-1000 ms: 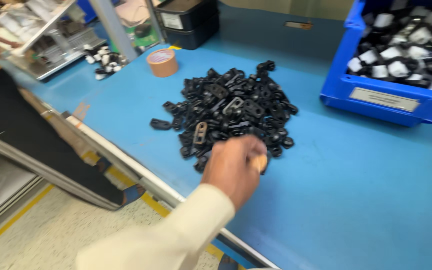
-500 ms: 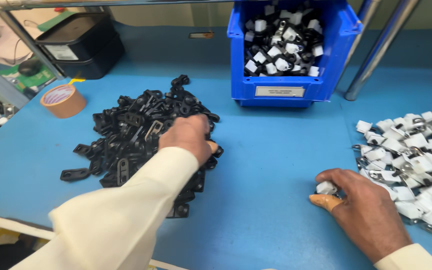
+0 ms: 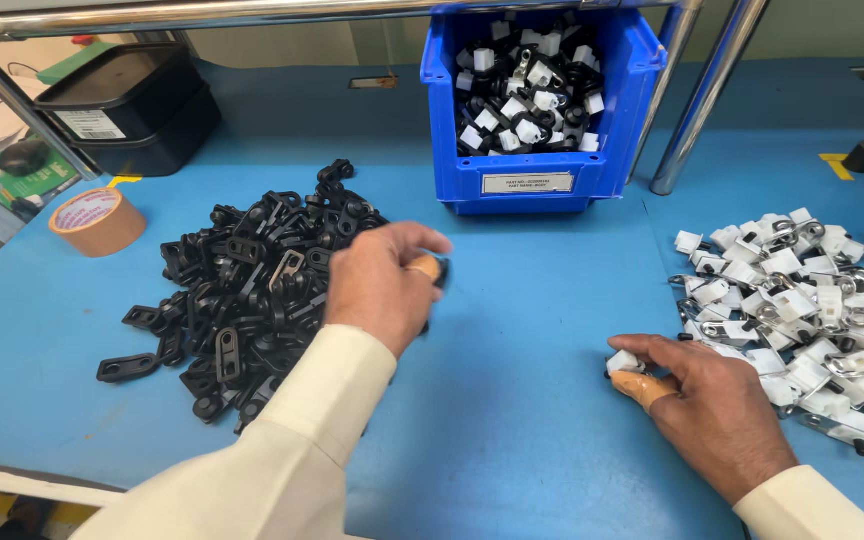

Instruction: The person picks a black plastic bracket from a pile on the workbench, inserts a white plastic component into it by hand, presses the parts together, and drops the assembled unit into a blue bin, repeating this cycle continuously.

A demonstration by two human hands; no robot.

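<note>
Two hands work over one blue table [image 3: 512, 400], with one blue bin [image 3: 542, 170] as the landmark at the back centre. The left hand [image 3: 382, 285] sits in front of the bin and slightly left, curled at the right edge of the heap of black clips [image 3: 252, 290]; a small dark piece [image 3: 440, 272] shows at its fingertips, though whether it is truly pinched I cannot tell. The right hand [image 3: 697, 400] lies in front of the bin and to its right, fingers closed on one white clip [image 3: 622, 361] at the near-left edge of the heap of white clips [image 3: 812, 320]. The clip is small and blocky, and its long axis cannot be read.

There are two heaps, each too many to count: the black one left of the bin, the white one to its right. The black clips are flat elongated links lying every way; one stray [image 3: 124, 368] at the heap's near-left edge points its long axis roughly left-right. The bin itself holds mixed black and white pieces.

One tape roll [image 3: 97, 222] stands far left of the bin, apart from the black heap. One pair of stacked black trays [image 3: 127, 120] sits left of the bin at the back. Two metal posts [image 3: 707, 95] rise just right of the bin.

Bare table runs from the bin's front between the two heaps toward the near edge, where the hands have room.
</note>
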